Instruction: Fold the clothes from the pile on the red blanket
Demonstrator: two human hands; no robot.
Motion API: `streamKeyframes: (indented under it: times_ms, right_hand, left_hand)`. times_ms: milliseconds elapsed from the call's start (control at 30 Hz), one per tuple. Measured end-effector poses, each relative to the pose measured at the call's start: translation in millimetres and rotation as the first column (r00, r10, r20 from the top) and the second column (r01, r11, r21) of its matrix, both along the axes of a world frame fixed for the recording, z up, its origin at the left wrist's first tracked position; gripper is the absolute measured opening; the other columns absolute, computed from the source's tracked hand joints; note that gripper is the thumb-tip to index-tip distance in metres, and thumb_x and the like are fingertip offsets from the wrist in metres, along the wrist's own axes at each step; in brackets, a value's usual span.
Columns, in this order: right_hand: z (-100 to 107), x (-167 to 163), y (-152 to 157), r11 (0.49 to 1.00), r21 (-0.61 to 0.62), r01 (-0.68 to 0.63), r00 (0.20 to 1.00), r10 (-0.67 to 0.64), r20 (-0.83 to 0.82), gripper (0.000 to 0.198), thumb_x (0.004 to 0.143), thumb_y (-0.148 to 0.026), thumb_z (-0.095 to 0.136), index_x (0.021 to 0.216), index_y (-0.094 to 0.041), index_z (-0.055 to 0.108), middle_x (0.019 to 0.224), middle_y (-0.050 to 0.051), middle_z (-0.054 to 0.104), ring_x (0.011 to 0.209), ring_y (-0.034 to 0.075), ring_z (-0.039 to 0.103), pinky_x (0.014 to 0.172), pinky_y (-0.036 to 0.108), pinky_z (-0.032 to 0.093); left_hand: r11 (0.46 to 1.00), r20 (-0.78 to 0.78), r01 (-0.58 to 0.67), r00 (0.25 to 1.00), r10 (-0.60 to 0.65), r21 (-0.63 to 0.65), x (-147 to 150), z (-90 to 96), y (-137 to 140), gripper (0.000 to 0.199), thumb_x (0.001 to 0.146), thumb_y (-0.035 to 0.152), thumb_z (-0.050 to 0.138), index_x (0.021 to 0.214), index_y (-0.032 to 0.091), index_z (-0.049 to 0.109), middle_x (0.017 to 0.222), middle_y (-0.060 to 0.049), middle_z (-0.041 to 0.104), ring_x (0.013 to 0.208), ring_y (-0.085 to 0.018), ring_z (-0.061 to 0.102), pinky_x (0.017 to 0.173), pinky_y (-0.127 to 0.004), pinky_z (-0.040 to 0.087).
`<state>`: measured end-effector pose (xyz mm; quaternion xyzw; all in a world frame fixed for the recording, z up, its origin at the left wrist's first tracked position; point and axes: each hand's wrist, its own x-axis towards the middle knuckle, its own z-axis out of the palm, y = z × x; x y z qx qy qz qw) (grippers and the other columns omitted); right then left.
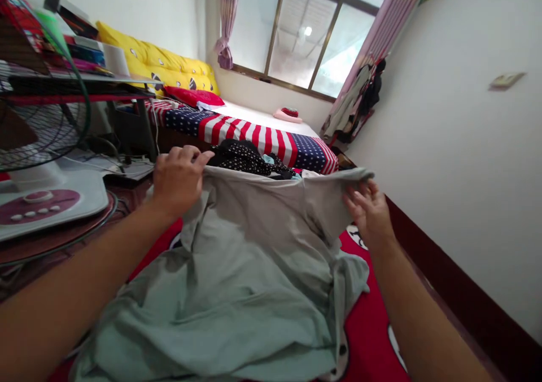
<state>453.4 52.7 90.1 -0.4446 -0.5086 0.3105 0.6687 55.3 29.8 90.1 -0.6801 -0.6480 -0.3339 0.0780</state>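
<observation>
A pale grey-green shirt (254, 269) is spread in front of me, its upper edge raised and stretched between my hands. My left hand (180, 179) is closed on the upper left part of that edge, thumb pointing right. At the upper right corner, my right hand (369, 210) grips the cloth, with some fingertips hidden behind it. Dark buttons show low on the right side of the shirt, and its lower part lies in loose folds. Under it is a red cloth (372, 325) with black-and-white patches. Just beyond the raised edge sits a heap of dark dotted clothing (245, 157).
On the left stand a fan (51, 201) and a desk (84, 80) loaded with things. A bed (262, 136) with a stars-and-stripes cover lies under the window (300, 38). Clothes (355, 97) hang in the far right corner beside the white wall (466, 162).
</observation>
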Motion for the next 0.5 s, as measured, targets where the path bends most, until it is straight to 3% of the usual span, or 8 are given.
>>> streamKeyframes:
  times_ms: [67,100,167,233,333,400,500]
  right_hand:
    - [-19,-20,11,0.999,-0.033,0.001,0.996,0.002,0.092,0.071,0.079,-0.037,0.059,0.141,-0.028,0.027,0.154,0.011,0.028,0.131,0.019,0.045,0.099,0.038,0.047]
    - [-36,-30,11,0.998,-0.068,-0.002,0.990,0.012,0.140,0.072,0.081,-0.040,0.055,0.144,-0.024,0.022,0.155,0.015,0.025,0.135,0.020,0.040,0.101,0.039,0.044]
    - [-76,-48,5,0.994,-0.105,-0.019,0.976,0.041,0.215,0.074,0.080,-0.042,0.057,0.143,-0.015,0.028,0.151,0.020,0.032,0.137,0.025,0.038,0.105,0.043,0.040]
    - [-118,-59,-5,0.991,-0.134,0.015,0.837,0.061,0.544,0.068,0.085,-0.044,0.050,0.143,-0.016,0.031,0.150,0.017,0.035,0.139,0.024,0.034,0.111,0.045,0.033]
    - [-161,-61,-14,0.974,-0.134,0.185,0.538,0.013,0.843,0.060,0.086,-0.039,0.050,0.140,-0.013,0.041,0.150,0.017,0.035,0.141,0.030,0.027,0.113,0.052,0.024]
    - [-173,-56,-13,0.953,-0.144,0.266,0.403,0.026,0.915,0.055,0.088,-0.037,0.047,0.137,-0.012,0.047,0.149,0.017,0.038,0.141,0.032,0.028,0.112,0.052,0.024]
    - [-174,-51,-8,0.944,-0.157,0.291,0.323,0.058,0.945,0.050,0.090,-0.036,0.045,0.135,-0.017,0.051,0.148,0.012,0.040,0.139,0.030,0.032,0.112,0.048,0.028]
  left_hand:
    - [0.998,-0.002,0.059,0.998,-0.059,0.030,33,-11.7,5,0.048,0.088,0.022,0.049,0.135,0.012,0.046,0.131,-0.016,0.053,0.122,-0.030,0.046,0.104,-0.051,0.031]
    - [0.994,-0.017,0.108,0.994,-0.108,0.030,49,-23.7,2,0.052,0.088,0.021,0.050,0.137,0.008,0.043,0.135,-0.018,0.049,0.126,-0.031,0.044,0.105,-0.050,0.031]
    - [0.970,-0.052,0.240,0.969,-0.242,-0.034,78,-56.1,-6,0.042,0.087,0.027,0.056,0.128,0.016,0.055,0.130,-0.010,0.055,0.118,-0.023,0.053,0.101,-0.036,0.040]
    - [0.916,-0.043,0.352,0.929,-0.367,-0.193,99,-92.9,-15,0.043,0.087,0.032,0.058,0.129,0.021,0.056,0.135,-0.010,0.054,0.118,-0.022,0.055,0.101,-0.035,0.042]
    - [0.866,-0.036,0.367,0.915,-0.402,-0.341,113,-140.0,-21,0.055,0.086,0.038,0.060,0.137,0.024,0.048,0.148,-0.012,0.042,0.136,-0.029,0.038,0.111,-0.050,0.030]
    - [0.867,-0.052,0.357,0.916,-0.398,-0.347,114,-159.9,-20,0.056,0.087,0.042,0.056,0.140,0.026,0.045,0.151,-0.012,0.037,0.140,-0.030,0.030,0.113,-0.053,0.024]
    - [0.886,-0.091,0.345,0.917,-0.389,-0.311,112,-173.7,-16,0.055,0.090,0.045,0.052,0.142,0.029,0.042,0.154,-0.009,0.033,0.141,-0.030,0.028,0.114,-0.054,0.023]
